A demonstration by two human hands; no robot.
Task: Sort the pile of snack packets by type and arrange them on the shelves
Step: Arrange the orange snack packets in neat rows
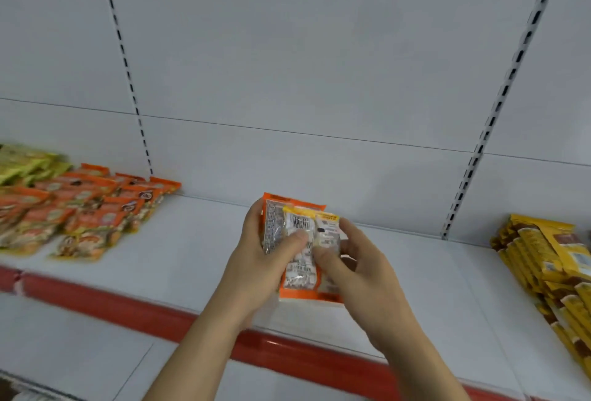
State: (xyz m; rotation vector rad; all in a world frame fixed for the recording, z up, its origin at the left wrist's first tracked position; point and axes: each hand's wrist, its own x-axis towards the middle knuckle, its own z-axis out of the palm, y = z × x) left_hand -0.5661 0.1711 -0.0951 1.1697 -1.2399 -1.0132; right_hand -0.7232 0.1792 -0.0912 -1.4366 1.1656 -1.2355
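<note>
Above the white shelf (198, 260) I hold a small stack of snack packets with their printed backs toward me. My left hand (256, 260) grips an orange-edged packet (271, 228), its thumb lying across the front. A yellow-edged packet (323, 234) lies on top, and my right hand (361, 276) pinches it with thumb and fingers. Orange packets (92, 212) lie in rows on the shelf at the left, with green packets (25, 164) behind them. Yellow packets (550, 260) are lined up at the right.
A red strip (128, 304) runs along the shelf's front edge. A lower white shelf (80, 352) shows beneath it. The grey back panel has two slotted uprights (473, 157). The middle of the shelf under my hands is bare.
</note>
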